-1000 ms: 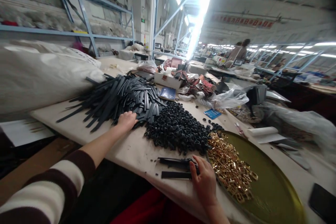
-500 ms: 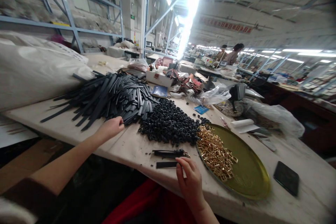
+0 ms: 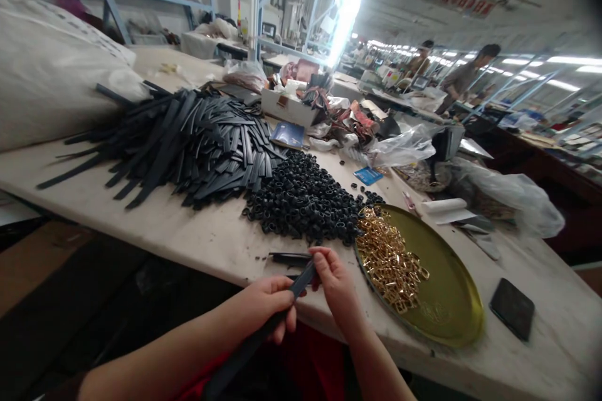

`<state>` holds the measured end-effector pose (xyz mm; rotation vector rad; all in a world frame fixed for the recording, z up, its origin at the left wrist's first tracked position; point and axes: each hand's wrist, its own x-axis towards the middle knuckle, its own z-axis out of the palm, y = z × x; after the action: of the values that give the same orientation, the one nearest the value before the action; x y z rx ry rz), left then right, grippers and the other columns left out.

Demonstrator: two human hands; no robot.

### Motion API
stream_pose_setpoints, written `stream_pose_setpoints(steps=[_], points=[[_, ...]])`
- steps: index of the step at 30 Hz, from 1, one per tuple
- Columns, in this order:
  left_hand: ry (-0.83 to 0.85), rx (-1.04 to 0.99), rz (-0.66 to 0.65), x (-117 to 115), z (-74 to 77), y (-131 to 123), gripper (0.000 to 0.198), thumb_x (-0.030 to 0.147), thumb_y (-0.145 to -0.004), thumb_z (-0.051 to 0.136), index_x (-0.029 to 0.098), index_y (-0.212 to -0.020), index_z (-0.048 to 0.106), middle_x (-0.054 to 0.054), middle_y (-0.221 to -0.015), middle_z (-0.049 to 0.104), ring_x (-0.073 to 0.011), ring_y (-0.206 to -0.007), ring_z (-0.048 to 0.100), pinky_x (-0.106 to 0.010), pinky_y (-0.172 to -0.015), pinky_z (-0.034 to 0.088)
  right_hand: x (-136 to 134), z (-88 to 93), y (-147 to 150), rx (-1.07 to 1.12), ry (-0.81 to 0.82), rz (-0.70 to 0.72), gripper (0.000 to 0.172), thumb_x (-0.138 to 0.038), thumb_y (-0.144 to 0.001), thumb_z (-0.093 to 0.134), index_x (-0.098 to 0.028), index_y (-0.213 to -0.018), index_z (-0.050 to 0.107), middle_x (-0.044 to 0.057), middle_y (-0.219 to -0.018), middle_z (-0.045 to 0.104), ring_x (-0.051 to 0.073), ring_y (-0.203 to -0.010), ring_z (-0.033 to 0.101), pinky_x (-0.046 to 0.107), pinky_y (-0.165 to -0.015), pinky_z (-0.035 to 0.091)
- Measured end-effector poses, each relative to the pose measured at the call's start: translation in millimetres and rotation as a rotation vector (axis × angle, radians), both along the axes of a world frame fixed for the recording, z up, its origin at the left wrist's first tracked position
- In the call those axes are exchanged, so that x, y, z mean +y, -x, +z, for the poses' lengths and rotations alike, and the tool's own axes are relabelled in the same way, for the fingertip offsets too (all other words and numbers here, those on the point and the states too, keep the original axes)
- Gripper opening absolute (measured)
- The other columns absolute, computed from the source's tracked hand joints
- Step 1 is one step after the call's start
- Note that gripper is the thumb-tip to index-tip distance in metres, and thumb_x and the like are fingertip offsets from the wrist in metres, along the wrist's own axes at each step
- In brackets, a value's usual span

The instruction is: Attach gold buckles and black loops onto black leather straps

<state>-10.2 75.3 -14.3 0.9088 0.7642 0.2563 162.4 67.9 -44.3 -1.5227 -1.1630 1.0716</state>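
A long black strap [image 3: 256, 339] runs diagonally through my left hand [image 3: 275, 302], its lower end hanging toward my lap. My right hand [image 3: 332, 277] pinches the strap's upper end at the table's front edge. Just behind the hands lies a short bundle of black strips [image 3: 290, 257], partly hidden by my fingers. A heap of small black loops [image 3: 308, 200] spreads beyond it. To the left is a large pile of black straps [image 3: 202, 144]. Gold buckles [image 3: 390, 260] fill the left side of a round brass-coloured tray [image 3: 454, 301] to my right.
A dark phone [image 3: 512, 308] lies right of the tray. A blue packet [image 3: 368, 175] and a blue booklet [image 3: 288, 135] sit behind the loops. Scraps, a white box [image 3: 285, 106] and plastic bags crowd the back; a big white sack [image 3: 56, 81] bulges at left. People stand far off.
My left hand has come from beside the strap pile to the front middle, bringing a black strap. My right hand now grips that strap's end too. The view has tilted downward.
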Motion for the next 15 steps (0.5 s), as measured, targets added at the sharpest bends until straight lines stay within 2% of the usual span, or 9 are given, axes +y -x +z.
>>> stream_pose_setpoints(steps=[3, 6, 10, 15], points=[[0.075, -0.026, 0.067, 12.2, -6.2, -12.1, 0.029, 0.03, -0.07, 0.047, 0.014, -0.094, 0.049, 0.003, -0.051, 0.057, -0.0063, -0.032, 0.043, -0.014, -0.031, 0.027, 22.5, -5.5, -35.0, -0.531, -0.156, -0.018, 0.023, -0.031, -0.085, 0.041, -0.017, -0.094, 0.056, 0.005, -0.083, 0.055, 0.017, -0.072, 0.054, 0.031, -0.067, 0.045], [0.111, -0.016, 0.124, 18.3, -10.4, -15.4, 0.027, 0.027, -0.07, 0.048, 0.014, -0.094, 0.05, 0.003, -0.051, 0.058, -0.0059, -0.032, 0.043, -0.013, -0.031, 0.027, 48.7, -14.2, -62.3, -0.963, -0.221, 0.123, 0.02, -0.017, -0.081, 0.045, -0.017, -0.096, 0.058, 0.009, -0.097, 0.054, 0.02, -0.084, 0.055, 0.033, -0.076, 0.043], [0.137, -0.011, 0.163, 25.8, -16.7, -17.3, 0.024, 0.025, -0.071, 0.047, 0.014, -0.092, 0.051, 0.002, -0.051, 0.058, -0.0053, -0.032, 0.044, -0.013, -0.031, 0.027, 72.0, -20.2, -72.0, -1.189, -0.223, 0.26, 0.018, -0.012, -0.079, 0.048, -0.018, -0.093, 0.057, 0.007, -0.093, 0.056, 0.019, -0.084, 0.055, 0.027, -0.071, 0.041], [0.134, -0.007, 0.149, 33.5, -22.5, -20.5, 0.019, 0.024, -0.073, 0.045, 0.014, -0.087, 0.051, 0.002, -0.052, 0.059, -0.005, -0.033, 0.044, -0.012, -0.032, 0.029, 79.0, -18.2, -71.9, -1.324, -0.249, 0.322, 0.012, -0.017, -0.082, 0.047, -0.017, -0.078, 0.058, 0.007, -0.083, 0.056, 0.018, -0.074, 0.052, 0.027, -0.064, 0.037]])
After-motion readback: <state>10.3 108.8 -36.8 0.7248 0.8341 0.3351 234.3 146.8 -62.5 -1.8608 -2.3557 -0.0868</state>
